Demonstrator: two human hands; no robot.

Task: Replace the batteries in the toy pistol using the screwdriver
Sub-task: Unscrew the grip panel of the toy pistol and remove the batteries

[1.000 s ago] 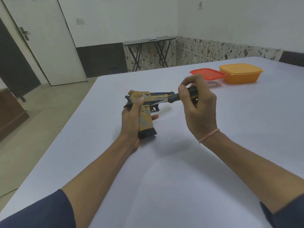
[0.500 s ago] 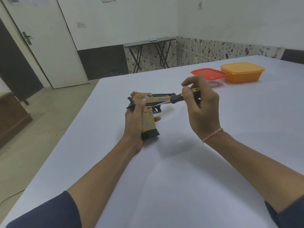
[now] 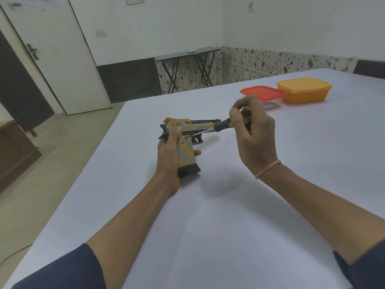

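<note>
Pistol: left hand [image 3: 168, 155] is wrapping its fingers round the grip of the toy pistol [image 3: 185, 130], near the table's [image 3: 229, 226] left edge.
Screwdriver: right hand [image 3: 253, 138] is pinching the screwdriver [image 3: 220, 126] by its handle, with the tip meeting the grip's top.
Progress: apparently early; the screw is being worked and the batteries are not yet swapped.

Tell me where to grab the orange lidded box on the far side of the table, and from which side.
Probably best: take the orange box by its near and far long walls, just under the overhanging lid rim, reaching from above. Its walls taper downward, so the rim stops a slip; the red-lidded box crowds its left end.
</note>
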